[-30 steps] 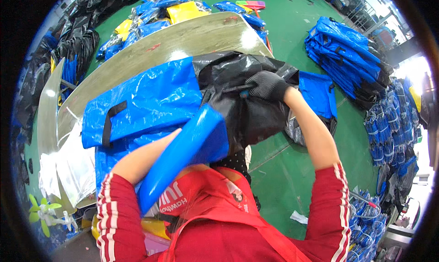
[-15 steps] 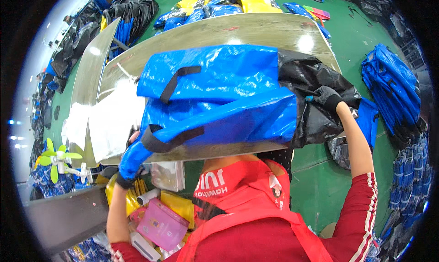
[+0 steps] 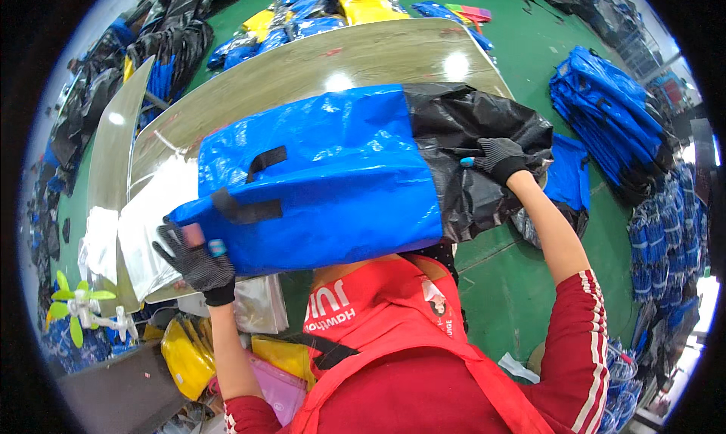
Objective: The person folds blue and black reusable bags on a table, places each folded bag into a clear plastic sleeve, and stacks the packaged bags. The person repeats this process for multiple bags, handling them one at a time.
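A large blue woven bag (image 3: 325, 184) with black straps lies stretched across the metal table (image 3: 363, 59), its right end a crumpled black section (image 3: 469, 124). My left hand (image 3: 193, 256), in a dark knit glove, grips the bag's lower left corner. My right hand (image 3: 495, 158), gloved the same way, grips the black section at the right end. White plastic sheets (image 3: 151, 214) lie on the table under the bag's left end.
Stacks of blue bags (image 3: 612, 124) sit on the green floor at right, with more blue and yellow bags (image 3: 340, 3) beyond the table. Black bags (image 3: 174, 33) are heaped at the far left. Yellow and pink packets (image 3: 227, 358) lie below the table edge, beside a small green fan (image 3: 76, 309).
The blue bag went from rolled up in my arms to spread flat across the table. My left hand moved out to its left corner; my right hand stayed on the black end.
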Demonstrator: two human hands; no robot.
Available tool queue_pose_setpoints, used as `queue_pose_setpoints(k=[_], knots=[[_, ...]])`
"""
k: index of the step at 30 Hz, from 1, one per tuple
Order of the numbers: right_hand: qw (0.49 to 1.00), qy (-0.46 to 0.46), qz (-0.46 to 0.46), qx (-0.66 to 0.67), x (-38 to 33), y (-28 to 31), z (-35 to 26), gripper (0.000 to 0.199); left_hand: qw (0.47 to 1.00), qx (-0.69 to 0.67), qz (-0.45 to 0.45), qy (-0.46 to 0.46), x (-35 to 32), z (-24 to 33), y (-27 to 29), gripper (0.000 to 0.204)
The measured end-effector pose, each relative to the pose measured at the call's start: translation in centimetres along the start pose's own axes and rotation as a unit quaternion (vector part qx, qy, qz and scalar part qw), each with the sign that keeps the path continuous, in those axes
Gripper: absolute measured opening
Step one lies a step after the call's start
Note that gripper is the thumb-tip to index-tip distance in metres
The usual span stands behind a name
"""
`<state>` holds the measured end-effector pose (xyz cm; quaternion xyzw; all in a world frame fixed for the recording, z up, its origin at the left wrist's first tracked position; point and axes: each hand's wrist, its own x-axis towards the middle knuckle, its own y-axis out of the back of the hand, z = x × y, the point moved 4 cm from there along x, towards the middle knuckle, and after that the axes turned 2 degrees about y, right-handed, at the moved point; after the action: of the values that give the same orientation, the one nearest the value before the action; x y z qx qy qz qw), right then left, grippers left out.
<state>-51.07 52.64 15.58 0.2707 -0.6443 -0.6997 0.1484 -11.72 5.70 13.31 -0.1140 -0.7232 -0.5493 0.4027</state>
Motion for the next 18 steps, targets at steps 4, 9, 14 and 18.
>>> queue_pose_setpoints(k=[4, 9, 14, 18], knots=[[0.997, 0.035, 0.055, -0.031, -0.9, -1.0, 0.6, 0.068, 0.939, -0.021, -0.344, -0.009, 1.4, 1.6, -1.5, 0.058], [0.983, 0.047, 0.123, -0.125, -1.2, -1.4, 0.5, 0.064, 0.734, 0.272, -0.623, -0.014, 9.4, 5.3, 2.9, 0.046], [0.987, 0.009, 0.109, -0.121, -2.0, 1.2, -1.3, 0.069, 0.842, -0.396, -0.176, -0.322, 19.0, 27.4, 3.7, 0.043], [0.942, 0.195, 0.271, 0.019, -9.0, 2.7, -5.3, 0.053, 0.79, -0.344, -0.198, -0.468, 14.6, 36.5, -5.5, 0.046]])
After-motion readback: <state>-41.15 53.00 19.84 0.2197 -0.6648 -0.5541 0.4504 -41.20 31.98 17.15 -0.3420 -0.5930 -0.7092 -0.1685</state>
